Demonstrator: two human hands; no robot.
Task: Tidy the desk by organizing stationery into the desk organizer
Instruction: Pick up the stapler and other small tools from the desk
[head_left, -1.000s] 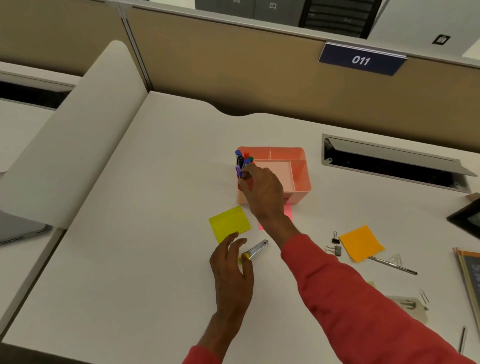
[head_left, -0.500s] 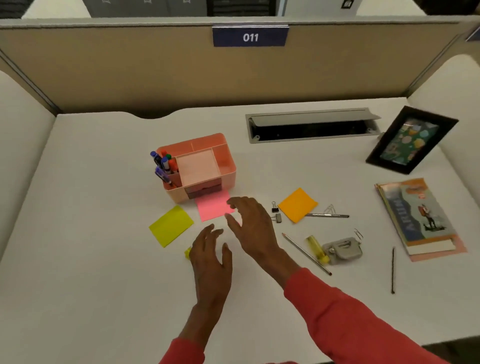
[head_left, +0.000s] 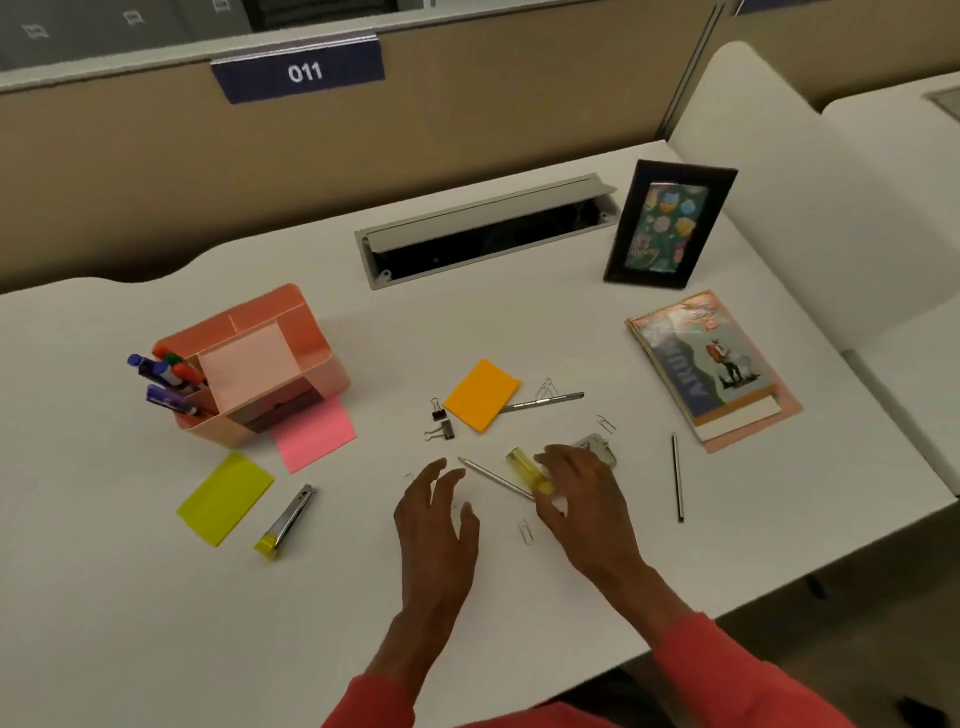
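The pink desk organizer (head_left: 306, 338) stands at the left, with several markers (head_left: 166, 379) upright in its front-left slot. A pink sticky note (head_left: 314, 434) lies against its front, and a yellow-green sticky note (head_left: 226, 499) and a metal clipper with a yellow end (head_left: 288, 522) lie nearer me. My right hand (head_left: 576, 488) hovers open with fingers spread over the near end of a yellow marker (head_left: 522, 463) and a grey metal stapler (head_left: 597, 446). My left hand (head_left: 439, 519) is open, empty, just left of a thin pencil (head_left: 491, 477).
An orange sticky note (head_left: 482, 394), two binder clips (head_left: 441, 421), a grey pen (head_left: 543, 402), a dark pencil (head_left: 677, 478) and loose paper clips (head_left: 525, 531) lie mid-desk. A book (head_left: 711, 364), a photo frame (head_left: 667, 223) and an open cable tray (head_left: 483, 228) sit behind and right.
My right hand left the organizer and moved right to the yellow marker. My left hand moved away from the clipper. The view swung right.
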